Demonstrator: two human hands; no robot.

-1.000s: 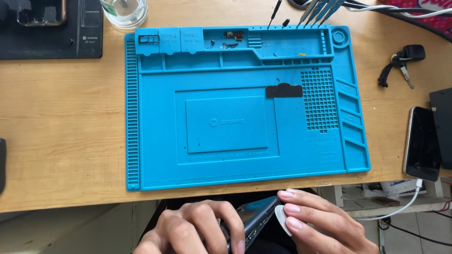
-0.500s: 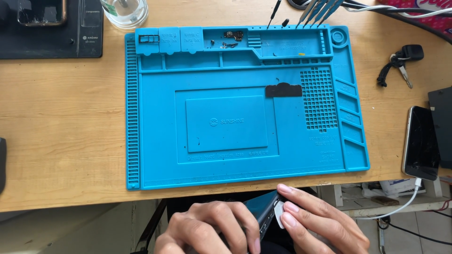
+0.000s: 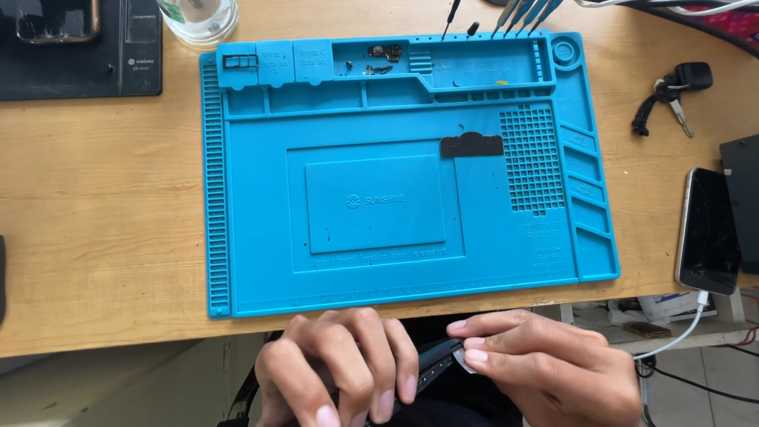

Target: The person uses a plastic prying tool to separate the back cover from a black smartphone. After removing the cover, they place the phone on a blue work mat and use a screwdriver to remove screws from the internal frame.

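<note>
1. Dark phone (image 3: 433, 365) sits below the wooden table (image 3: 103, 205) edge, held between both hands.
2. Left hand (image 3: 336, 368) wraps it firmly.
3. Right hand (image 3: 545, 368) pinches a small white pick (image 3: 465, 362) against its edge.
4. Blue work mat (image 3: 395, 174) lies above, untouched.

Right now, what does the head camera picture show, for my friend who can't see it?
Two hands work below a wooden desk's edge: the left hand grips a dark phone, the right hand pinches a small white pick against it. A blue mat lies on the desk.

We saw a bright blue mat (image 3: 379, 261) gridded at three o'clock, a tan wood-grain bench (image 3: 103, 198), black keys (image 3: 672, 91), and a white cable (image 3: 680, 332).
</note>
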